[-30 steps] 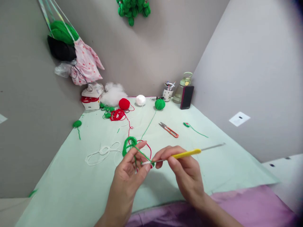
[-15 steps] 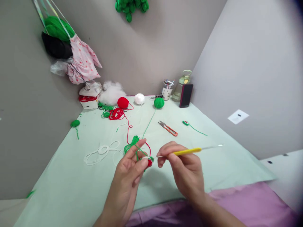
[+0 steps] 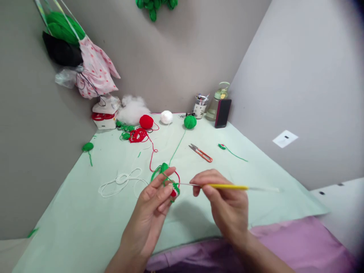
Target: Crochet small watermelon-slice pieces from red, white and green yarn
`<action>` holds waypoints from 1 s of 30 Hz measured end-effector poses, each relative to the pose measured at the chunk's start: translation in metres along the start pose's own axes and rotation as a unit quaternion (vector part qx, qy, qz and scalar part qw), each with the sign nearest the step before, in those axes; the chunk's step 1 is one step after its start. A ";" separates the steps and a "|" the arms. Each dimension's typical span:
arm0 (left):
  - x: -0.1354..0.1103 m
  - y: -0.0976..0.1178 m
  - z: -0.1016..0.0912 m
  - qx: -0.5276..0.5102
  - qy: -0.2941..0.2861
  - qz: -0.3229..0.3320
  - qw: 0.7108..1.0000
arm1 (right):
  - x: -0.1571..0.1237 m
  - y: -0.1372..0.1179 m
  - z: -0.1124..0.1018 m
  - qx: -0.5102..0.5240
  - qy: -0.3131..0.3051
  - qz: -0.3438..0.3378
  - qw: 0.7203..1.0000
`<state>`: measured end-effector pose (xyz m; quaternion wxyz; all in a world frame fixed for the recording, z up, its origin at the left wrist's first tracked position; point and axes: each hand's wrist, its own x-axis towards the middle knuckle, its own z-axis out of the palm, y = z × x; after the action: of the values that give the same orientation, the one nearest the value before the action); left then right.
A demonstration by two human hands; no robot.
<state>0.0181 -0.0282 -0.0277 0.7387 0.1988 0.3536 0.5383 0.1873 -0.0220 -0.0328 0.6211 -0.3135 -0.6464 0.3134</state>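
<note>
Between thumb and fingers, my left hand (image 3: 156, 201) pinches a small crochet piece (image 3: 175, 190) in red, white and green. Green yarn runs over the raised index finger of that hand. My right hand (image 3: 223, 199) grips a crochet hook (image 3: 229, 187) with a yellow handle, held nearly level. Its thin metal tip reaches left to the green upper edge of the piece; whether it sits inside a stitch is too small to tell. Behind my left hand lies loose green yarn (image 3: 164, 168), and a strand leads back to a green yarn ball (image 3: 190, 121).
Orange thread snips (image 3: 200, 152) lie beyond my right hand, with a small green crochet piece (image 3: 222, 146) further right. White yarn (image 3: 119, 180) is looped at left. A red yarn ball (image 3: 146, 121), white yarn ball (image 3: 166, 117), phone (image 3: 223, 113) and bottle (image 3: 215, 106) stand at the back.
The crochet piece has turned in my left hand, showing more of its red and white face. The hook has swung to a more level angle, its far end lower and further right.
</note>
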 end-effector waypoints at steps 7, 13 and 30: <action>-0.008 -0.006 0.002 0.112 0.008 0.090 0.990 | 0.009 0.001 0.009 0.076 -0.005 0.076 0.994; -0.010 0.000 0.004 0.128 0.015 0.090 0.988 | 0.010 0.008 0.001 0.174 -0.011 0.164 0.971; -0.008 -0.001 0.001 0.022 0.001 0.001 1.000 | -0.003 -0.005 0.001 -0.183 -0.065 -0.144 0.970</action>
<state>0.0176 -0.0362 -0.0250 0.7335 0.2149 0.3657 0.5311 0.1866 -0.0269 -0.0308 0.5487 -0.3042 -0.7699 0.1169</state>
